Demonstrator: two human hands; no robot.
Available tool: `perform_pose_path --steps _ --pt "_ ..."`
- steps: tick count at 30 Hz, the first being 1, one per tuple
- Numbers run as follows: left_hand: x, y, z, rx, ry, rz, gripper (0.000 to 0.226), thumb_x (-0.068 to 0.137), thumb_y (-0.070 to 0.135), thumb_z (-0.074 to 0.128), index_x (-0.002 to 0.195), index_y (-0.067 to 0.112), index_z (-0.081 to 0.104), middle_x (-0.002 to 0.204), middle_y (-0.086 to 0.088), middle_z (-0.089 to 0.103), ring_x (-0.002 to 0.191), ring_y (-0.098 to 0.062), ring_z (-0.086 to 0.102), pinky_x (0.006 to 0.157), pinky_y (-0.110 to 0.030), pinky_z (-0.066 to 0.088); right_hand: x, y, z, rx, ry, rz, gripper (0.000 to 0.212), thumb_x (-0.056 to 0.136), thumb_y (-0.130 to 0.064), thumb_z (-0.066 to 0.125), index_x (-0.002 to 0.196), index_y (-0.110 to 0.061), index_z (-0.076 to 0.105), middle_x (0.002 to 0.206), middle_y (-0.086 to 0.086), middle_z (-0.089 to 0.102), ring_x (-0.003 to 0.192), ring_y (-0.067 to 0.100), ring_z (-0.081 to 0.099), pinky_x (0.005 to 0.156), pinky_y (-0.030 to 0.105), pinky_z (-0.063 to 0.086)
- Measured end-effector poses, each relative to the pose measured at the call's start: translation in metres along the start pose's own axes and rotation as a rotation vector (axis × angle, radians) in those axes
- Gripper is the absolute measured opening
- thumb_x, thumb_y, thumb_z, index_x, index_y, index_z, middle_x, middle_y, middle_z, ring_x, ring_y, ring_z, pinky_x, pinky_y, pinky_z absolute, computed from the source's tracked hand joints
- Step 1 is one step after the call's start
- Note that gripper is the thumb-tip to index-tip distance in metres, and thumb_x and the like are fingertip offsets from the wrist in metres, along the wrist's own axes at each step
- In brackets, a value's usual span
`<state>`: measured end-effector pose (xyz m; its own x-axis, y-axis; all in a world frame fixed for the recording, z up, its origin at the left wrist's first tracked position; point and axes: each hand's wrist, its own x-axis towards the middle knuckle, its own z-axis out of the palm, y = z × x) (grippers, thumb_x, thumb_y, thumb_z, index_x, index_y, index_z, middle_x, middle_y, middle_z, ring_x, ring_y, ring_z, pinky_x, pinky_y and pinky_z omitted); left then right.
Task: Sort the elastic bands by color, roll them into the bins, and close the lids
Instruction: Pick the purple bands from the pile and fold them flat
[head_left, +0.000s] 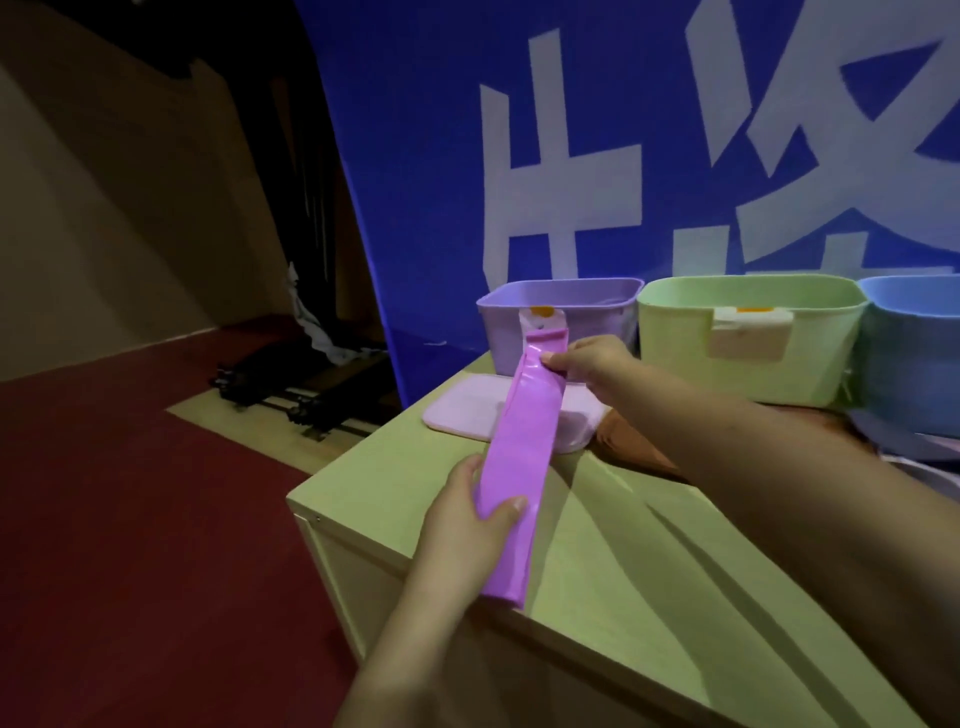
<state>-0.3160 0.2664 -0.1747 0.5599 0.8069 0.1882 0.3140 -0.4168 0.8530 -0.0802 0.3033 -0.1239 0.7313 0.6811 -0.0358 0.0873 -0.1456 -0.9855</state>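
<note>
A long flat purple elastic band (519, 457) is stretched out above the table's left part. My left hand (467, 519) pinches it near its lower end, thumb on top. My right hand (587, 358) grips its upper end, just in front of the purple bin (608, 322). The purple bin stands open at the back, with a green bin (810, 343) to its right and a blue bin (914, 353) at the far right. A pale purple lid (462, 410) lies flat on the table in front of the purple bin, partly under the band.
The light wooden table (613, 561) ends close on the left, with red floor (130, 519) below. A blue banner (441, 182) hangs behind the bins. An orange-brown band (628, 441) lies under my right forearm. Dark stands (291, 389) lie on the floor.
</note>
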Motion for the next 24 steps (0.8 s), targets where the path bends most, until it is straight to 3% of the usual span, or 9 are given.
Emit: perform_pose_path --steps 2,6,9,13,16,19,21,24 --pt "0.015 -0.007 -0.002 0.050 -0.023 -0.018 0.053 0.089 0.027 0.064 0.137 0.022 0.041 0.111 0.010 0.051 0.100 -0.007 0.049 0.075 -0.017 0.039 0.010 0.007 0.004 -0.103 -0.002 -0.011 0.022 0.071 -0.018 0.081 0.074 -0.007 0.063 0.074 0.006 0.061 0.078 0.024 0.056 0.077 0.036 0.047" --pt "0.036 -0.021 0.004 0.196 -0.037 -0.037 0.055 0.090 0.029 0.063 0.139 0.019 0.040 0.136 -0.002 0.052 0.123 -0.018 0.048 0.094 -0.027 0.041 0.028 0.024 0.013 -0.250 0.026 -0.009 0.027 0.071 -0.025 0.082 0.073 -0.008 0.061 0.071 0.007 0.056 0.072 0.024 0.052 0.066 0.036 0.048" --pt "0.040 -0.028 0.008 0.371 -0.003 0.034 0.054 0.091 0.034 0.060 0.139 0.018 0.041 0.132 -0.003 0.055 0.121 -0.020 0.049 0.094 -0.029 0.041 0.039 0.037 0.019 -0.464 0.044 -0.060 0.035 0.069 -0.037 0.082 0.069 -0.008 0.062 0.072 0.009 0.061 0.072 0.026 0.058 0.070 0.037 0.053" --pt "0.038 -0.042 0.007 0.484 0.053 0.124 0.049 0.091 0.042 0.056 0.133 0.017 0.052 0.123 -0.002 0.060 0.112 -0.021 0.050 0.094 -0.034 0.043 0.040 0.049 0.025 -0.716 0.071 -0.063 0.048 0.066 -0.055 0.077 0.062 -0.013 0.053 0.076 0.010 0.060 0.074 0.028 0.055 0.068 0.032 0.041" --pt "0.038 -0.045 0.005 0.419 0.080 0.109 0.046 0.090 0.042 0.058 0.128 0.017 0.057 0.121 -0.001 0.059 0.110 -0.020 0.051 0.096 -0.037 0.043 0.029 0.047 0.029 -0.782 0.129 -0.073 0.055 0.067 -0.060 0.073 0.061 -0.014 0.044 0.076 0.010 0.054 0.078 0.028 0.051 0.072 0.034 0.038" --pt "0.036 -0.037 0.003 0.352 0.084 0.089 0.043 0.091 0.040 0.056 0.128 0.018 0.056 0.123 -0.002 0.057 0.113 -0.020 0.052 0.096 -0.040 0.044 0.018 0.034 0.024 -0.721 0.190 -0.087 0.059 0.068 -0.070 0.064 0.078 -0.014 0.052 0.079 0.006 0.055 0.085 0.027 0.052 0.080 0.037 0.034" --pt "0.033 -0.030 0.001 0.346 0.120 0.096 0.039 0.093 0.038 0.053 0.127 0.018 0.057 0.124 -0.002 0.056 0.116 -0.020 0.051 0.098 -0.041 0.043 0.011 0.022 0.014 -0.622 0.161 -0.136 0.060 0.071 -0.070 0.061 0.088 -0.013 0.055 0.088 0.008 0.061 0.085 0.027 0.056 0.083 0.039 0.042" --pt "0.023 -0.010 0.002 0.254 0.211 0.138 0.033 0.094 0.033 0.053 0.122 0.017 0.060 0.122 -0.001 0.058 0.115 -0.018 0.051 0.099 -0.037 0.041 -0.019 0.001 -0.012 -0.594 0.118 -0.221 0.045 0.083 -0.057 0.059 0.076 -0.013 0.054 0.080 0.006 0.057 0.075 0.022 0.052 0.065 0.029 0.042"
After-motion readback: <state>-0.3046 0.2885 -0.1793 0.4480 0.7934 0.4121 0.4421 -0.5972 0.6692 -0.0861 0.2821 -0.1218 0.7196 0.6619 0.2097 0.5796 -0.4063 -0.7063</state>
